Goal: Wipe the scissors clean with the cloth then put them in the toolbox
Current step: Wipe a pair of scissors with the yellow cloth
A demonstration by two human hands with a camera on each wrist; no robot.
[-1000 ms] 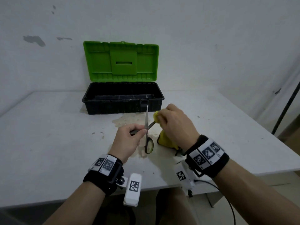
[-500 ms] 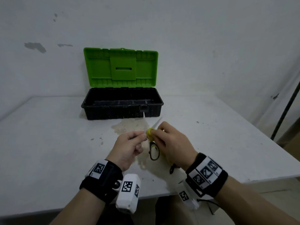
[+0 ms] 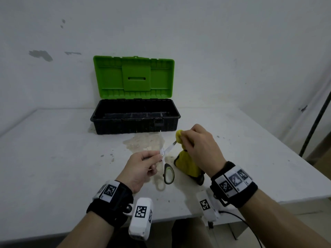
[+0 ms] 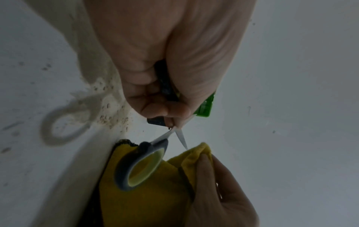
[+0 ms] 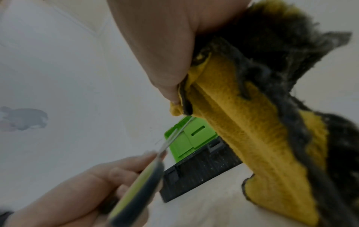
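Note:
The scissors (image 3: 168, 173) have grey-and-green handles and their blades are spread apart. My left hand (image 3: 143, 167) grips one handle near the pivot, holding them above the table; the other handle loop (image 4: 139, 165) hangs free. My right hand (image 3: 198, 149) pinches a yellow cloth (image 3: 188, 163) with a dark edge around the tip of one blade (image 3: 170, 148). The other blade points up toward the toolbox. The toolbox (image 3: 135, 120), black with a raised green lid (image 3: 133, 77), stands open behind the hands. In the right wrist view the cloth (image 5: 252, 130) fills the right side, with the blade (image 5: 174, 138) running into it.
A white table (image 3: 53, 149) carries a pale dried stain (image 3: 143, 142) in front of the toolbox. A white wall stands close behind. A dark pole (image 3: 315, 122) leans at the right beyond the table's edge. A cable hangs from my right wrist unit.
My right hand has slid with the cloth from near the pivot out along the blade to its tip. The cloth hangs in view again. My left hand holds the scissors about where they were.

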